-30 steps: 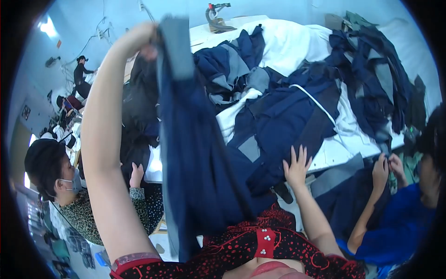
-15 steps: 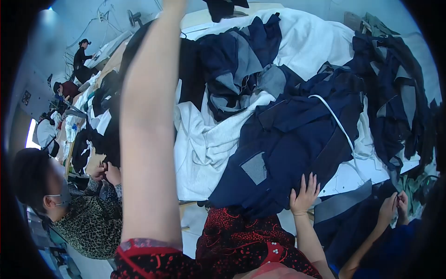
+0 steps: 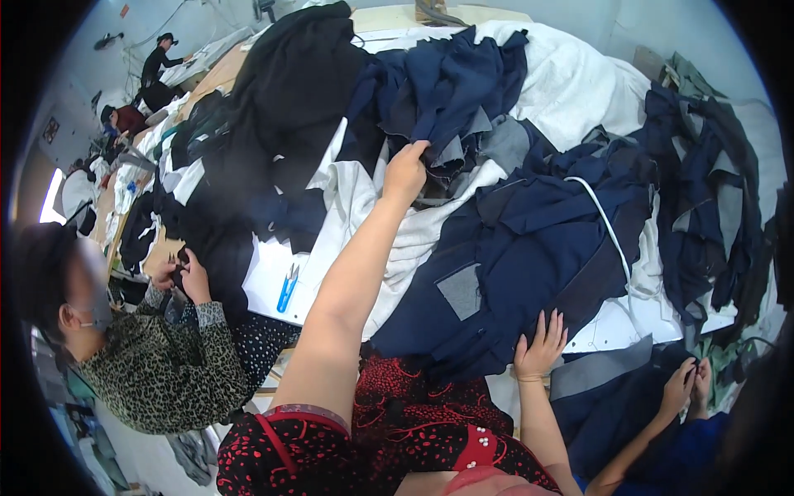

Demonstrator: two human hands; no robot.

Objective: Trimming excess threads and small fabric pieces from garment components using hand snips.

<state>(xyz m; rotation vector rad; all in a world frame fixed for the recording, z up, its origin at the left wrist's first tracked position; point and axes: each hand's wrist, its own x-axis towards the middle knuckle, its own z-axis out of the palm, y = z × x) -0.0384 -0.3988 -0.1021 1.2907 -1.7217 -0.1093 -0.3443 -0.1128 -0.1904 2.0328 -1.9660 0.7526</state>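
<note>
My left arm reaches across the table, and my left hand [image 3: 405,172] is closed on the lower edge of a navy cloth piece [image 3: 451,87] in the far pile. Grey patches and raw, frayed edges show there. Close to my body, my right hand [image 3: 539,343] lies flat with fingers spread on a navy garment [image 3: 529,240], at its near right edge. This garment has a light grey patch and a white cord [image 3: 608,223] across its right part. Under it and beside my left forearm lies white cloth [image 3: 397,248]. My left fingertips are partly hidden by the cloth.
Blue thread snips [image 3: 288,289] lie on the white tabletop left of my arm. A black cloth heap [image 3: 289,107] rises far left. A masked co-worker [image 3: 157,364] works at left; another person's hands [image 3: 693,384] hold dark cloth at lower right. More navy pieces [image 3: 711,198] hang at right.
My left arm has come down from high above the table, and its hand has taken hold of navy cloth in the far pile. My right hand has stayed on the garment.
</note>
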